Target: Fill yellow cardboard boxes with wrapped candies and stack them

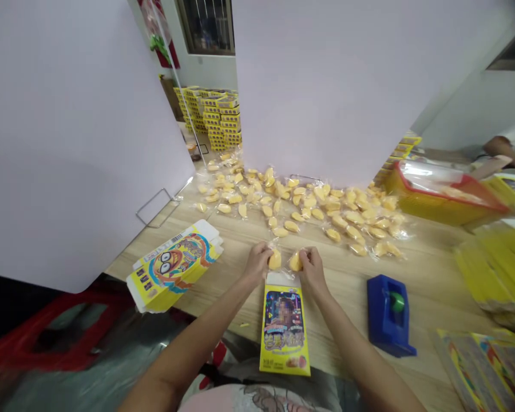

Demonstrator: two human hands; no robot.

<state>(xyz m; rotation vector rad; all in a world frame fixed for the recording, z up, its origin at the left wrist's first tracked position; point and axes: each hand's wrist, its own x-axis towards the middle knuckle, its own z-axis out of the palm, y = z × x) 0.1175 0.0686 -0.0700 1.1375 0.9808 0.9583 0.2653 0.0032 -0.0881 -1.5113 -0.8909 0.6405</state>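
Observation:
Between the fingers of my left hand (257, 264) is a clear-wrapped yellow mango-shaped candy (275, 259). A second wrapped yellow candy (296, 261) is pinched in my right hand (313, 270). Both candies hang just above the top end of a yellow printed box (284, 332), which lies at the table's front edge with its white flap pointing away from me. Beyond my hands, many more wrapped yellow candies (309, 203) are spread loosely across the table.
Opened yellow boxes (175, 263) lie at the left. A blue tape dispenser (388, 315) stands right of my arm, near flat cartons (489, 366). A red-rimmed yellow basket (446, 200) sits at the back right, with a person's arm (506, 154) beyond. White panels (317, 86) border the table.

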